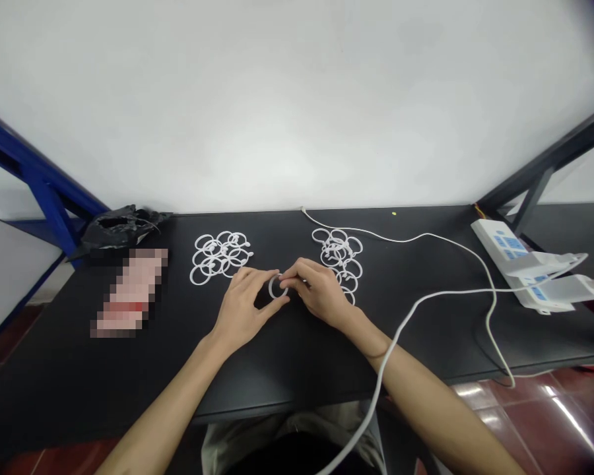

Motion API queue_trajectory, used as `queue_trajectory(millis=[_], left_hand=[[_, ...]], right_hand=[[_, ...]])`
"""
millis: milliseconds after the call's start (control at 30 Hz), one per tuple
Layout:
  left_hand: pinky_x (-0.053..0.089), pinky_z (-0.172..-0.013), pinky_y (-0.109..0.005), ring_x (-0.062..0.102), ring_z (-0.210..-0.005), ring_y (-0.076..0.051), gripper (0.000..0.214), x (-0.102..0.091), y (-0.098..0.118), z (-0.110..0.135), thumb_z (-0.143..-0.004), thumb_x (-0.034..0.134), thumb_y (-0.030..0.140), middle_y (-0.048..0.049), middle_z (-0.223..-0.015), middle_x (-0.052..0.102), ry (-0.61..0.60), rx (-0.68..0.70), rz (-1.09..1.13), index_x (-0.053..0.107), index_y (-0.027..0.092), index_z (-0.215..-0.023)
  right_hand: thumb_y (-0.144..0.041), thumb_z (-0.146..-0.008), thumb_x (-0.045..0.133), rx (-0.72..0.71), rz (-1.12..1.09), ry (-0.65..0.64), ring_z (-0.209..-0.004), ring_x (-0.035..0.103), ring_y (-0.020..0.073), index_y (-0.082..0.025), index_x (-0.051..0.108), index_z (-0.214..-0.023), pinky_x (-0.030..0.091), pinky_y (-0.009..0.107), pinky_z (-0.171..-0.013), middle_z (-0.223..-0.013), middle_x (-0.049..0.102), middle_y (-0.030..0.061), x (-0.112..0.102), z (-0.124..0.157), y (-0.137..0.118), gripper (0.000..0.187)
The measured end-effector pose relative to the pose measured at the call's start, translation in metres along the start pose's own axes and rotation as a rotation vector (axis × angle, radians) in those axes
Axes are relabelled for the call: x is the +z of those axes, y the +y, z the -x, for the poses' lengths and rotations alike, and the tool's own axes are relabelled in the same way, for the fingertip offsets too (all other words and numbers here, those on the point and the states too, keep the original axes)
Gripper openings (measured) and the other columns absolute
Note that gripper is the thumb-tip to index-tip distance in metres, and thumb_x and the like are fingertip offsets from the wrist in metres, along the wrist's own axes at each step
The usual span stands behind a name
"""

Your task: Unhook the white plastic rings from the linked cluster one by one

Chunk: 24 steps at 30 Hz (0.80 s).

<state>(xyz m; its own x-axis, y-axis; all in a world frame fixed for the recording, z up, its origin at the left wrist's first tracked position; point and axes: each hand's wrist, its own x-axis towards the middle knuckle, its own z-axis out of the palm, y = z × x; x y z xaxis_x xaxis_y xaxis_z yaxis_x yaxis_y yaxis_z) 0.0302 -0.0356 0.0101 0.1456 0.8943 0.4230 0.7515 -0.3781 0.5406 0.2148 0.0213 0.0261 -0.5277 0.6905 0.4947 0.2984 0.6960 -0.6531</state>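
Between my two hands, just above the black table, is a white curtain ring (271,288). My left hand (240,305) pinches its left side between thumb and fingers. On the other side, the closed fingertips of my right hand (321,290) grip the ring's right edge and partly hide it. A pile of similar white rings (220,254) with small knobs lies to the left, beyond my left hand. Another group of white rings (337,251) lies behind my right hand, which covers some of them.
A white power strip (505,254) with plugged-in chargers sits at the right. Its white cable (426,297) crosses over my right forearm. A crumpled black plastic bag (121,227) and a pixelated pink object (133,290) lie at the left. A white wall (277,105) borders the table's back.
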Motion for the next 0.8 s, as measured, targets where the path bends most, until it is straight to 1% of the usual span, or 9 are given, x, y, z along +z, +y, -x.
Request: queue_trajectory(millis=[100,233,300,367,433,500,633,700,800], left_hand=[[0.051,-0.091,-0.045,0.058,-0.104,-0.024,0.028,-0.001,0.005,-0.003,-0.089,0.065,0.038,-0.0062,-0.108,0.064,-0.008,-0.041,0.085,0.061,0.025,-0.113],[0.051,-0.091,-0.042,0.058,-0.103,-0.022,0.032,-0.001,0.009,-0.005,-0.088,0.065,0.034,-0.0057,-0.113,0.06,-0.03,-0.105,0.151,0.058,0.025,-0.117],[0.051,-0.091,-0.041,0.058,-0.102,-0.022,0.031,-0.002,0.01,-0.007,-0.088,0.065,0.032,-0.0053,-0.114,0.059,-0.02,-0.104,0.162,0.058,0.026,-0.117],[0.051,-0.091,-0.041,0.057,-0.103,-0.022,0.029,-0.005,0.006,-0.011,-0.087,0.065,0.031,-0.0053,-0.113,0.059,0.017,-0.103,0.143,0.058,0.026,-0.115],[0.048,-0.094,-0.044,0.055,-0.106,-0.025,0.03,-0.008,-0.001,-0.02,-0.085,0.065,0.03,-0.0069,-0.112,0.059,0.071,-0.114,0.043,0.057,0.024,-0.114],[0.044,-0.097,-0.049,0.051,-0.11,-0.03,0.033,-0.01,-0.011,-0.031,-0.084,0.063,0.029,-0.0099,-0.113,0.058,0.097,-0.15,-0.131,0.057,0.021,-0.116],[0.042,-0.093,-0.056,0.048,-0.11,-0.038,0.042,-0.01,-0.031,-0.053,-0.082,0.06,0.027,-0.0156,-0.116,0.058,0.049,-0.232,-0.382,0.054,0.016,-0.122],[0.042,-0.091,-0.056,0.048,-0.111,-0.039,0.045,-0.008,-0.036,-0.06,-0.08,0.059,0.026,-0.0169,-0.117,0.057,0.016,-0.247,-0.428,0.054,0.015,-0.124],[0.041,-0.09,-0.056,0.048,-0.112,-0.041,0.048,-0.006,-0.039,-0.065,-0.078,0.058,0.026,-0.0179,-0.118,0.058,-0.049,-0.27,-0.466,0.054,0.015,-0.125]], right_hand=[[-0.025,-0.095,0.058,0.002,0.008,0.023,-0.075,0.064,0.0138,-0.021,0.064,-0.082,0.051,0.026,-0.07,-0.081,0.069,0.0012,0.001,-0.001,0.002,0.015],[-0.028,-0.096,0.058,-0.024,0.013,0.043,-0.076,0.066,0.0143,-0.022,0.066,-0.085,0.052,0.026,-0.072,-0.082,0.07,0.0018,0.002,0.001,0.004,0.015],[-0.031,-0.096,0.058,-0.018,0.018,0.055,-0.079,0.067,0.0146,-0.023,0.067,-0.093,0.052,0.026,-0.074,-0.086,0.071,0.0022,0.002,0.002,0.004,0.012],[-0.035,-0.095,0.059,0.019,0.054,0.072,-0.084,0.067,0.0157,-0.023,0.065,-0.107,0.053,0.028,-0.079,-0.091,0.071,0.0029,0.001,0.002,0.003,0.017],[-0.037,-0.096,0.058,0.073,0.132,0.096,-0.09,0.066,0.0182,-0.023,0.06,-0.119,0.053,0.032,-0.083,-0.096,0.071,0.0046,-0.001,0.001,0.005,0.027],[-0.037,-0.097,0.056,0.115,0.244,0.122,-0.095,0.064,0.0216,-0.022,0.057,-0.125,0.052,0.037,-0.087,-0.099,0.069,0.0071,-0.005,-0.001,0.009,0.032],[-0.036,-0.096,0.055,0.19,0.551,0.127,-0.102,0.057,0.0295,-0.015,0.06,-0.122,0.048,0.046,-0.092,-0.105,0.066,0.014,-0.015,-0.004,0.026,0.034],[-0.036,-0.094,0.059,0.248,0.675,0.118,-0.106,0.054,0.0326,-0.013,0.062,-0.121,0.046,0.048,-0.093,-0.112,0.064,0.0168,-0.019,-0.003,0.034,0.036],[-0.039,-0.089,0.065,0.316,0.762,0.1,-0.115,0.05,0.0355,-0.013,0.064,-0.12,0.044,0.05,-0.097,-0.122,0.061,0.018,-0.021,-0.001,0.041,0.04]])
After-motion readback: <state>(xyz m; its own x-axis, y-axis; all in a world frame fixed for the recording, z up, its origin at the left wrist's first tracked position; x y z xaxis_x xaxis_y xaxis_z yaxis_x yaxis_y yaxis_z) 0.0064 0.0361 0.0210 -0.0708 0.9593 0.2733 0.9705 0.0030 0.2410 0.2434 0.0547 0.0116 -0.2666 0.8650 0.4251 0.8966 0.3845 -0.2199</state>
